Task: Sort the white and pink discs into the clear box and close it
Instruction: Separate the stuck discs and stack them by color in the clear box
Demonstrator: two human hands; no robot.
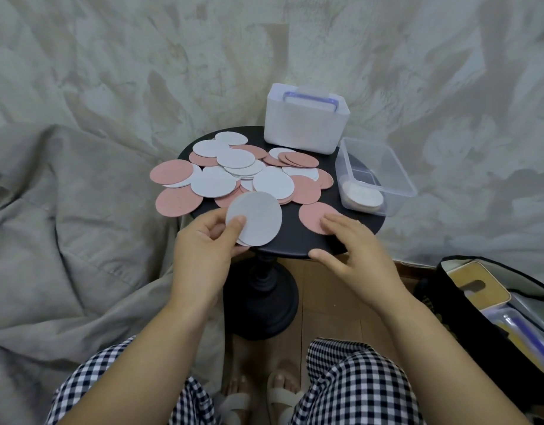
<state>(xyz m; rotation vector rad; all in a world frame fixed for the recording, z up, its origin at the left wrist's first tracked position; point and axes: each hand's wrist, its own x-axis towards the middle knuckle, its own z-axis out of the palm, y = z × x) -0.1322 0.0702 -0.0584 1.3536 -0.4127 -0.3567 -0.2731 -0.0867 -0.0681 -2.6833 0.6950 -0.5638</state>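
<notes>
A heap of white and pink discs [234,170] covers the small round black table [295,240]. My left hand [206,243] pinches a small stack of white discs [255,219] by its lower left edge, thumb on top. My right hand [353,243] lies with straight fingers on a lone pink disc [312,217] at the table's front right. The clear box [378,176] stands open at the right edge, with several white discs lying in its near end.
A white lidded container with a purple handle [306,118] stands at the table's back. A grey cloth drapes the left and the background. A black bag [494,308] with items sits on the wooden floor at the right. My checked trousers and sandals are below.
</notes>
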